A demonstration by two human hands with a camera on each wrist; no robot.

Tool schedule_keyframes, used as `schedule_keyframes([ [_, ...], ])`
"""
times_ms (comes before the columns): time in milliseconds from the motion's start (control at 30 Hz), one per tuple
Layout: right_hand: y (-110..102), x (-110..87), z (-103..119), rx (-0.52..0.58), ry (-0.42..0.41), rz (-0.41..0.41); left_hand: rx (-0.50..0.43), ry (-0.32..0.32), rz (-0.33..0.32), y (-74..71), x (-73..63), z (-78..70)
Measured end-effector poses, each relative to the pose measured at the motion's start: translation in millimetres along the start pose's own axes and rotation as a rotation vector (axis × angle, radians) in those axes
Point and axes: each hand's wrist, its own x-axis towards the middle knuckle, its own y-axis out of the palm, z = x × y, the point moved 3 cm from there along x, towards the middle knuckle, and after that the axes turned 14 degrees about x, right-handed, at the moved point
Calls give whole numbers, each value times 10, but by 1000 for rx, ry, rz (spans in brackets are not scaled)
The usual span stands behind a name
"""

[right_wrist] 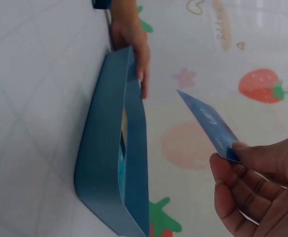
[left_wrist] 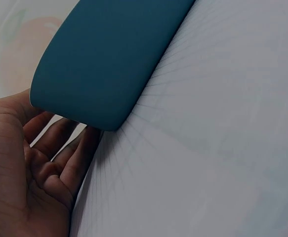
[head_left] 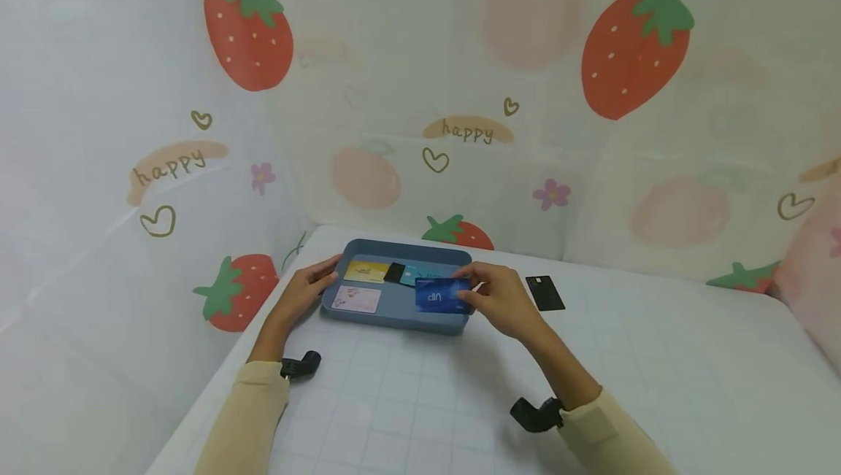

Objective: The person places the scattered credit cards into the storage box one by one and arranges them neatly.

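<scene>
A blue card with "VIP" lettering, upside down in the head view, is pinched at its edge between the thumb and fingers of my right hand. In the right wrist view the card is tilted and held up beside the blue tray. My left hand touches the tray's left end, its fingers extended along the outer wall. Inside the tray lie a yellow card, a pale pink patterned card, a teal card and a black card, partly overlapped.
A black card lies on the white table to the right of the tray. Behind stands a curtain printed with strawberries. Dark wrist cameras stick out from both sleeves.
</scene>
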Motion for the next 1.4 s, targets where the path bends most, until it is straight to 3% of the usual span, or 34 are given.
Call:
schedule_keyframes([
  [200, 50, 82, 10, -26, 3, 21, -1, 2, -18, 62, 87, 220],
  [700, 73, 324, -34, -2, 15, 70, -19, -22, -10, 73, 116, 280],
  [800, 77, 376, -26, -6, 21, 67, -17, -19, -5, 69, 101, 236],
  [1033, 106, 466, -31, -17, 45, 68, 0, -15, 11, -22, -46, -102],
  [1400, 230, 567, -148, -1, 99, 101, -15, -19, 9, -27, -53, -110],
])
